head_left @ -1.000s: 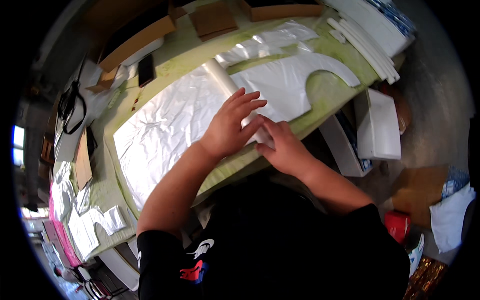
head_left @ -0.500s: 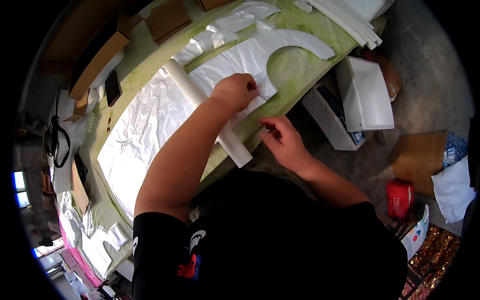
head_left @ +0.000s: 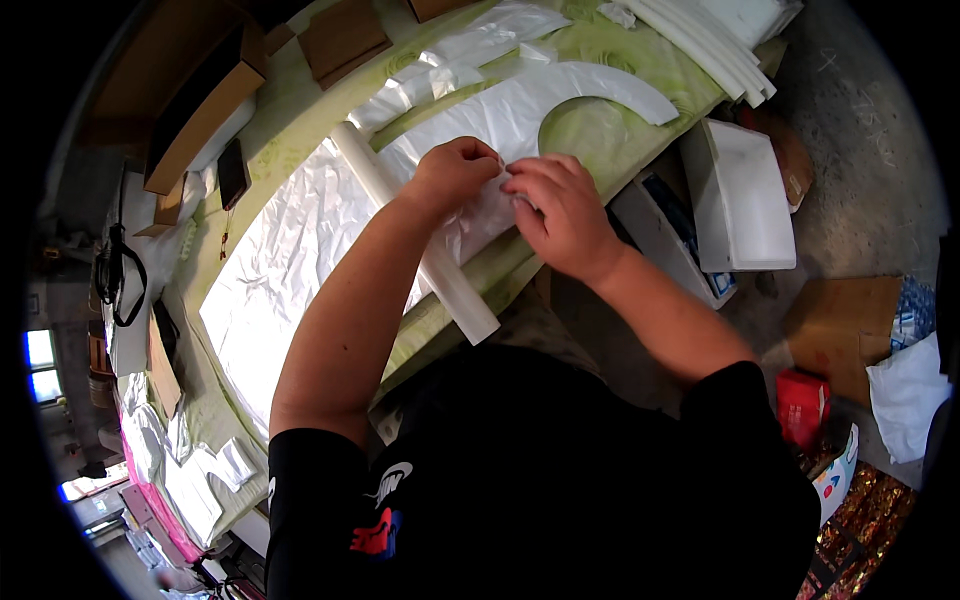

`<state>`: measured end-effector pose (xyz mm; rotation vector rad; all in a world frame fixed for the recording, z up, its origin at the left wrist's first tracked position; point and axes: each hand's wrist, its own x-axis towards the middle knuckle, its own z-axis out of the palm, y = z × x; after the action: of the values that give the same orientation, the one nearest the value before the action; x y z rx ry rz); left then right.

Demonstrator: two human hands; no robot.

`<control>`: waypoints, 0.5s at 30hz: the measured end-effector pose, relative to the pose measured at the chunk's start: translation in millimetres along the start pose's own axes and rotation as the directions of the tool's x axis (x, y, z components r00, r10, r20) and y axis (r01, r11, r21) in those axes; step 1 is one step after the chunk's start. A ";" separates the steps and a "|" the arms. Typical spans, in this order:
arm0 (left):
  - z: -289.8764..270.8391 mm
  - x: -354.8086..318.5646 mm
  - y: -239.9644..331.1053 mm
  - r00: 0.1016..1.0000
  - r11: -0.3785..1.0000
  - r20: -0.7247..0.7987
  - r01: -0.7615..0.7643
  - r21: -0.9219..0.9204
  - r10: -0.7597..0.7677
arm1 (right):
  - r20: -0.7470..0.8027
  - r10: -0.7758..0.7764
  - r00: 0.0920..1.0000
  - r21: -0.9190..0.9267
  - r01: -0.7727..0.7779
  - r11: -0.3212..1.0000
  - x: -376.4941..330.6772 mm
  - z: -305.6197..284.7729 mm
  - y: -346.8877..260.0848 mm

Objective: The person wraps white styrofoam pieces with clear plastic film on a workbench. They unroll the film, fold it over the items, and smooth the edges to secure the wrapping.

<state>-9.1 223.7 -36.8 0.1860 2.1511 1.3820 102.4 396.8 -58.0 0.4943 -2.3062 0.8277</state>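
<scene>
Here and now, we have our left hand [head_left: 455,178] and right hand [head_left: 562,212] close together at the sheet [head_left: 285,250].
From the head view, our left is bunched narrow, our right half curled; we cannot tell whether either pinches the sheet. It lies creased on the desk [head_left: 592,128], the roll [head_left: 365,168] across it.

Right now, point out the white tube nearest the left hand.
The lone white tube lying across the crinkled white sheet, close to the left hand; the other white tubes lie bunched together in the picture's upper right.
</scene>
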 end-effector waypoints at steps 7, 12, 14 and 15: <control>-0.2 -16.9 3.1 1.000 0.999 0.004 0.008 0.035 -0.008 | -0.032 0.189 0.982 -0.396 -0.186 0.899 48.7 45.6 83.0; -3.1 -23.4 9.2 0.996 0.989 -0.048 -0.067 0.135 0.074 | -0.163 0.151 0.975 -0.371 -0.202 0.907 44.3 46.4 96.6; 9.1 -32.6 13.7 0.981 0.911 -0.080 -0.132 0.390 0.176 | -0.154 0.173 0.973 -0.376 -0.220 0.900 42.4 42.2 97.6; 15.0 -34.1 12.5 0.975 0.846 -0.038 -0.169 0.506 0.217 | -0.148 0.188 0.971 -0.377 -0.232 0.897 39.9 42.9 97.9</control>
<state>24.8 227.4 -17.2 0.5615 2.5966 0.9099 3.1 434.6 -99.4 0.0203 -2.3674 0.4504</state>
